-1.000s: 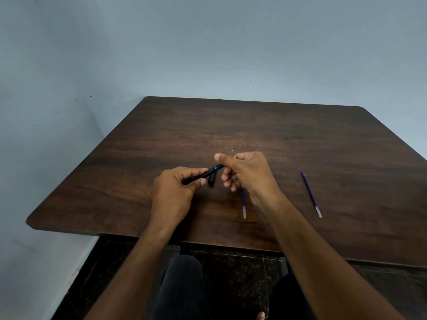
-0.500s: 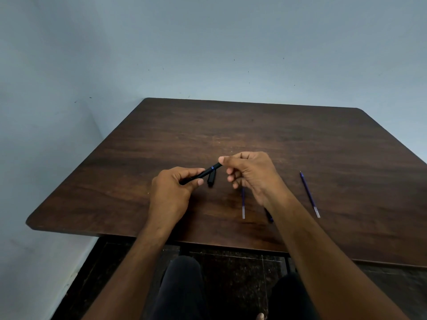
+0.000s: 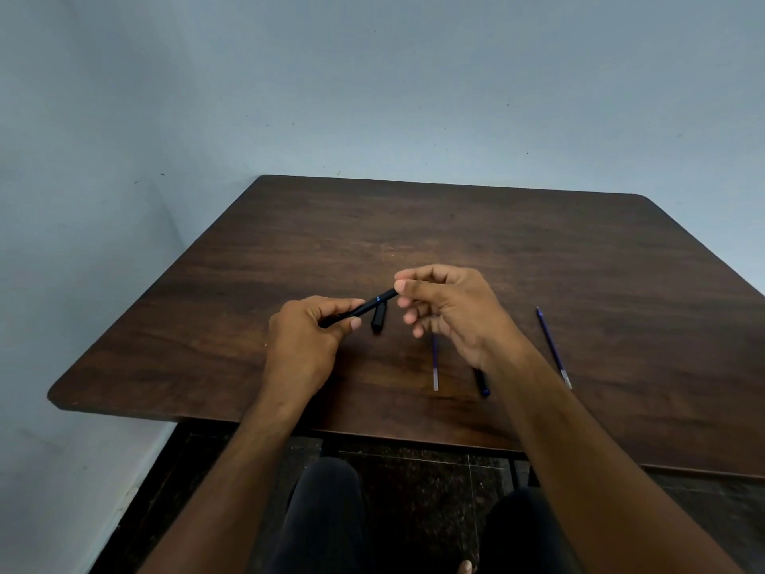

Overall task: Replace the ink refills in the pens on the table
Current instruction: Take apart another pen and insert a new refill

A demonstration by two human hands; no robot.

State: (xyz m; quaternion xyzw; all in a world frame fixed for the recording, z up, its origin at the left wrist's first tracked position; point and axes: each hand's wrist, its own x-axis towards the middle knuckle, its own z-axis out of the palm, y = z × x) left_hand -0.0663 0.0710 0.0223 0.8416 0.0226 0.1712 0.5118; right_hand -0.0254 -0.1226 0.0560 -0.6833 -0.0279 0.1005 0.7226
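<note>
Both hands hold one black pen (image 3: 359, 307) above the dark wooden counter (image 3: 538, 250). The left hand (image 3: 304, 341) is closed around the pen's lower end, with the thumb pressed along the barrel and the other fingers curled under it. The right hand (image 3: 449, 308) pinches the pen's upper end between thumb and forefinger, while its remaining fingers hang loosely curled and hold nothing. The pen slopes up from the left fingers to the right fingertips, and a small blue band shows on the barrel between them. Just below the pen, between the two sets of fingers, a short black cap (image 3: 378, 317) lies on the counter, apart from both hands. Below the right fingers a thin refill (image 3: 435, 366) lies on the counter, its clear end pointing toward the person and its far end hidden behind the hand. Beside the right wrist a second dark pen (image 3: 482, 385) with a blue tip shows partly. Another refill (image 3: 554, 348) lies well to the right of the right hand.
</note>
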